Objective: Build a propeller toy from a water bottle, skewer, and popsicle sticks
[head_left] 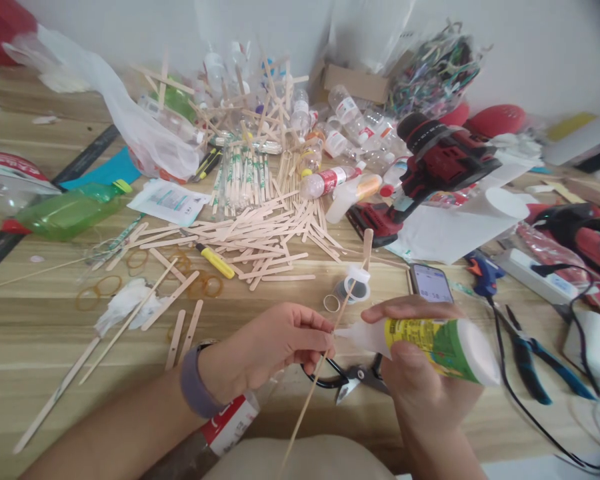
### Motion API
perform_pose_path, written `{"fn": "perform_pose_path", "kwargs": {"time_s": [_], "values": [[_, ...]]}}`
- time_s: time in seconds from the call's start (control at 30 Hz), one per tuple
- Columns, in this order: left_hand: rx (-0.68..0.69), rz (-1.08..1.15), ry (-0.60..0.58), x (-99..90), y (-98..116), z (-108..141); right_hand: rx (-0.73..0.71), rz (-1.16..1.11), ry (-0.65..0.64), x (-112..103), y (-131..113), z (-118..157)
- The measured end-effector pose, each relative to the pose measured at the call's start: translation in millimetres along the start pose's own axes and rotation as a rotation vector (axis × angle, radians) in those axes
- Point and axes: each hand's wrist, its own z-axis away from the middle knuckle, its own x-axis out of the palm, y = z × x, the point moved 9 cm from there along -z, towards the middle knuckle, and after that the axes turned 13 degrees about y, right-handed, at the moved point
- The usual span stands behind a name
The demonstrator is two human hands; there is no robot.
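My left hand (285, 337) is closed, pinching a thin wooden skewer (307, 400) that slants down towards my lap. My right hand (425, 380) is wrapped round a white glue bottle (473, 350) with a yellow and green label. The bottle is tipped on its side, its nozzle pointing left and meeting the skewer by my left fingertips. Whether glue is coming out is too small to tell. Beneath my hands lie black-handled scissors (353, 381), partly hidden. Just beyond the skewer's upper end are a small dark pot (360, 291) and an upright craft stick (368, 245).
Loose craft sticks (260, 233) are heaped mid-table, with a yellow cutter (215, 261) in front. Plastic bottles crowd the back. To the right are a red drill (440, 163), a phone (431, 283), a glue gun (484, 272) with its cable, and pliers (530, 353). A green bottle (70, 210) lies left.
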Motion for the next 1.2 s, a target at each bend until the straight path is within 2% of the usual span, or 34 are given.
{"fn": "perform_pose_path", "kwargs": {"time_s": [0.17,0.47,0.67,0.8,0.87,1.03,1.1,1.2], "values": [[-0.006,0.008,0.011,-0.2,0.5,-0.1,-0.055,-0.048,-0.020,4.1,-8.6,-3.7],[0.008,-0.031,0.013,-0.4,1.1,0.2,-0.026,-0.060,-0.102,13.2,-9.9,-4.6],[0.009,-0.052,0.026,-0.6,2.7,1.4,-0.056,-0.002,-0.117,15.7,-11.6,-6.8],[0.037,-0.054,-0.011,4.7,4.0,2.1,-0.040,-0.012,-0.116,18.0,-7.9,-4.5],[0.045,-0.050,-0.016,4.8,3.5,1.5,-0.002,-0.066,-0.078,17.1,-5.2,-6.8],[0.024,-0.025,0.012,-1.3,-0.5,-2.0,0.057,-0.233,0.220,-8.6,-2.9,-23.0],[0.020,-0.014,0.006,-1.3,-1.0,-2.6,0.067,-0.212,0.239,-13.1,-1.1,-24.5],[0.015,0.001,-0.011,0.3,-0.7,-2.3,0.117,-0.204,0.161,-10.2,5.7,-17.7]]}}
